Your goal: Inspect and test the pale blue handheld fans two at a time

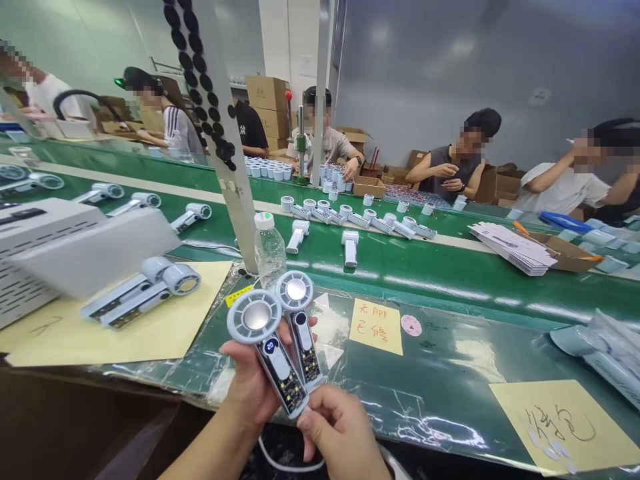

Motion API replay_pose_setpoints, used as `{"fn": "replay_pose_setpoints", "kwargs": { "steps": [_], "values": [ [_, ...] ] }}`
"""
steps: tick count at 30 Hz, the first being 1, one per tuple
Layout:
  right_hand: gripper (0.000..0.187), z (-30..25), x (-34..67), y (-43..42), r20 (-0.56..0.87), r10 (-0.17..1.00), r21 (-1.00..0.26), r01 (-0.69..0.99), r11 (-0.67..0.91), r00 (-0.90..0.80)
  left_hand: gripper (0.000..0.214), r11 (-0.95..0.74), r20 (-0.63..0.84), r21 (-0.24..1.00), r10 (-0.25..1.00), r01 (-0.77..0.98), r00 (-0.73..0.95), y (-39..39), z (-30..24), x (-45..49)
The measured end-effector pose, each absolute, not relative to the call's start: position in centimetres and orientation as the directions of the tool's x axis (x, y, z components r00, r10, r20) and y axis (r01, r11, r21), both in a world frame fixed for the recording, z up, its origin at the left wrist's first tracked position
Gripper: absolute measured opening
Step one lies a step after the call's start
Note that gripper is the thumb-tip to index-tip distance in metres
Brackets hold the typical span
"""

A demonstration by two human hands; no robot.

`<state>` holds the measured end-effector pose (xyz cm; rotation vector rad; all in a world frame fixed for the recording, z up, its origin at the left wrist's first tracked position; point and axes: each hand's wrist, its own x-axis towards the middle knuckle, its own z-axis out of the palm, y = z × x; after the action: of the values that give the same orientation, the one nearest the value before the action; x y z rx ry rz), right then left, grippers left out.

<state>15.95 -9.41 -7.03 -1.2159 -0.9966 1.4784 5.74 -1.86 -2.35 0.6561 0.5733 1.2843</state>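
Note:
My left hand [250, 380] is closed around two light-blue handheld fans with round heads and uncovered handles that show circuit boards. The front handheld fan [283, 373] has a small lit display reading 20. The rear handheld fan [305, 340] leans beside it, its round display dark. At the bottom ends of the handles, my right hand [335, 427] is closed, thumb and fingers pinched at the front fan's base. A white cable [287, 467] loops below and runs up behind my right hand; its end is hidden by the fingers.
Two more fans [145, 293] lie on yellow paper [210, 293] at left, beside a white vented box [35, 267]. A plastic bottle [269, 250] stands behind my hands, near a post [235, 200]. Fans [350, 250] lie on the green conveyor [450, 267]. Several co-workers sit opposite.

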Motion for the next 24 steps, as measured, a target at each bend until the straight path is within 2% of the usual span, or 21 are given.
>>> {"fn": "replay_pose_setpoints", "kwargs": {
  "steps": [2, 4, 6, 9, 10, 12, 15, 19, 21, 24],
  "values": [
    [0.059, -7.6, 15.4, -9.7, -0.253, 0.966, -0.939, -0.226, -0.258, -0.050, 0.067, 0.087, 0.008, 0.749, 0.990, -0.657, 0.141, -2.0, -2.5, 5.8],
    [0.061, -7.7, 15.5, -9.7, -0.226, 0.973, -0.952, -0.203, -0.230, -0.047, 0.067, 0.053, 0.035, 0.751, 0.992, -0.658, 0.119, -2.0, -2.4, 5.7],
    [0.059, -7.2, 16.0, -9.6, -0.089, 0.995, -0.993, -0.072, -0.093, -0.055, 0.065, 0.104, 0.011, 0.712, 0.987, -0.695, 0.159, -2.0, -2.2, 5.5],
    [0.056, -6.3, 17.1, -9.4, 0.121, 0.991, -0.987, 0.102, 0.126, -0.058, 0.062, 0.187, -0.050, 0.628, 0.978, -0.756, 0.201, -1.8, -1.9, 5.2],
    [0.056, -6.1, 17.3, -9.4, 0.117, 0.992, -0.987, 0.108, 0.121, -0.043, 0.061, 0.199, -0.061, 0.616, 0.977, -0.762, 0.206, -1.8, -1.8, 5.0],
    [0.054, -6.2, 17.2, -9.4, 0.002, 1.000, -0.999, 0.042, 0.002, -0.006, 0.060, 0.221, -0.071, 0.621, 0.971, -0.752, 0.226, -1.9, -1.8, 4.9],
    [0.054, -7.1, 16.4, -9.5, -0.162, 0.987, -0.974, -0.163, -0.159, 0.005, 0.061, 0.225, -0.059, 0.635, 0.968, -0.740, 0.243, -2.3, -1.9, 5.0],
    [0.057, -8.1, 15.3, -9.6, -0.241, 0.970, -0.886, -0.406, -0.223, -0.006, 0.063, 0.144, -0.001, 0.693, 0.980, -0.707, 0.198, -2.9, -2.5, 5.2],
    [0.058, -8.2, 15.3, -9.5, -0.261, 0.965, -0.862, -0.448, -0.238, -0.010, 0.064, 0.110, 0.027, 0.716, 0.982, -0.689, 0.185, -3.0, -2.8, 5.3],
    [0.057, -7.8, 15.7, -9.4, -0.248, 0.968, -0.880, -0.408, -0.244, -0.044, 0.064, 0.114, 0.036, 0.717, 0.979, -0.687, 0.200, -3.0, -3.2, 5.3]
  ]
}}
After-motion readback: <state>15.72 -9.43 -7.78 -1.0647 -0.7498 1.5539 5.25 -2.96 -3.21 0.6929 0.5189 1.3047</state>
